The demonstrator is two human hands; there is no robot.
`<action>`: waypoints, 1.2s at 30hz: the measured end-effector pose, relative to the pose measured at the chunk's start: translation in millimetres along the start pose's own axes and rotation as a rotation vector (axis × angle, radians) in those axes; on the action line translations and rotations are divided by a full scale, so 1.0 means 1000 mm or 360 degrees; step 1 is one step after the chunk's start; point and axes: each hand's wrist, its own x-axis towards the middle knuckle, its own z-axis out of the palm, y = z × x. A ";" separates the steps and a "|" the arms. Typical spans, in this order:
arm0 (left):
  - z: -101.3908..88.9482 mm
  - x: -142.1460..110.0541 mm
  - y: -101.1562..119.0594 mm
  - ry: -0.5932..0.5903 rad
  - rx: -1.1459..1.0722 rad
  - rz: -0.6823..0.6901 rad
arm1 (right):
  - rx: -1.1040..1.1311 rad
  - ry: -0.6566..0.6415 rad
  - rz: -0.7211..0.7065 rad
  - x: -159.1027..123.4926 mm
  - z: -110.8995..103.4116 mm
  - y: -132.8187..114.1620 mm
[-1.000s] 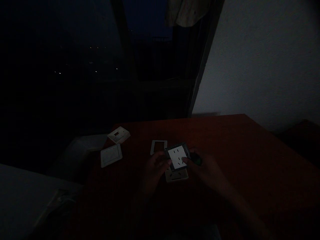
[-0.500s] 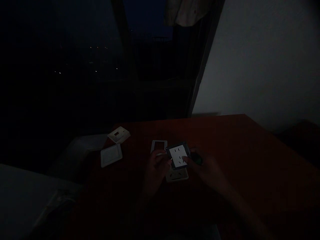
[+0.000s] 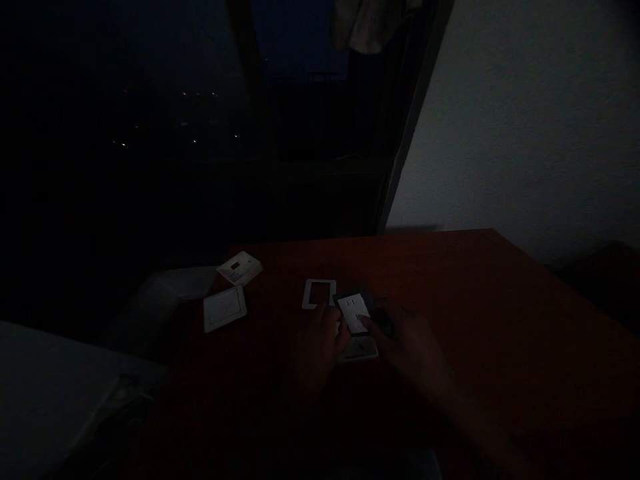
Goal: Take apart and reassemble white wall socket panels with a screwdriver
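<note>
Two bare hands are closed around one socket insert [image 3: 352, 308], a white slotted face set in a dark surround, which is held over the near middle of the bench [image 3: 440, 277]. Its left edge is gripped by the narrowed fingers [image 3: 344, 331] of the left hand [image 3: 316, 347], while its face is pressed by the thumb of the right hand [image 3: 415, 340], whose fingers are curled around the far side — presumably so that the piece is steadied from both sides with its slots facing up. Something dark [image 3: 385, 324] is also held in the right hand, too dim to be identified. Below the insert lies a pale slotted plate [image 3: 363, 348], partly hidden. A white open frame [image 3: 306, 295] is laid flat just beyond the left hand, apparently within easy reach. Well to the left, a flat panel [image 3: 225, 309] and a pale box-like cover [image 3: 244, 271] are set close together near the bench edge — out of the hands' way, it seems.
</note>
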 end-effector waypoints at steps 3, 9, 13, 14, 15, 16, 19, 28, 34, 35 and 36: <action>-0.004 0.001 0.000 -0.0009 0.0027 -0.0061 | -0.0110 0.0017 0.0012 0.001 0.001 0.001; -0.008 -0.019 -0.047 0.0076 -0.0327 -0.0299 | -0.0002 -0.0054 0.0099 0.000 -0.002 0.008; -0.015 -0.046 -0.098 0.0216 -0.0290 -0.0678 | 0.0143 -0.0064 0.0116 0.001 -0.002 0.012; -0.017 -0.052 -0.107 0.0228 -0.0276 -0.0712 | 0.0186 -0.0067 0.0116 0.001 -0.001 0.012; -0.020 -0.057 -0.115 0.0235 -0.0266 -0.0740 | 0.0228 -0.0075 0.0122 0.002 -0.001 0.013; -0.022 -0.060 -0.120 0.0239 -0.0257 -0.0759 | 0.0264 -0.0087 0.0129 0.003 0.000 0.012; -0.024 -0.065 -0.125 0.0233 -0.0251 -0.0794 | 0.0296 -0.0095 0.0173 0.006 0.003 0.012; -0.026 -0.064 -0.115 0.0270 -0.0326 -0.0741 | 0.0344 -0.0156 0.0199 0.006 0.005 0.018; -0.024 -0.053 -0.099 0.0273 -0.0371 -0.0582 | 0.0367 -0.0199 0.0238 0.008 0.001 0.015; -0.021 -0.051 -0.096 0.0256 -0.0379 -0.0561 | 0.0375 -0.0201 0.0234 0.007 0.002 0.015; -0.018 -0.049 -0.092 0.0242 -0.0385 -0.0544 | 0.0383 -0.0201 0.0232 0.007 0.002 0.016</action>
